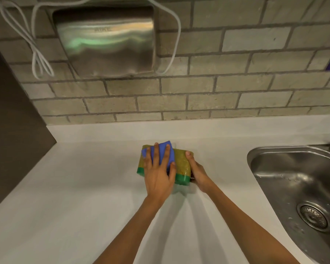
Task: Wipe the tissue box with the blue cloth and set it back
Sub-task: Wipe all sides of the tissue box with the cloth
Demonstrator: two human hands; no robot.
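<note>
The tissue box (181, 164) is olive-yellow with a green band along its near edge and lies on the white counter (84, 187). A folded blue cloth (165, 149) rests on the box's top left part. My left hand (158, 170) lies flat on the cloth, fingers spread, pressing it onto the box. My right hand (197, 172) grips the box's right end, thumb on top. The box's left half is mostly hidden under the cloth and hand.
A steel sink (301, 187) with a drain is sunk into the counter at the right. On the brick wall (217, 88) behind hangs a steel hand dryer (107, 42) with a looped white cable (40, 60). A dark panel (11, 121) stands at the left.
</note>
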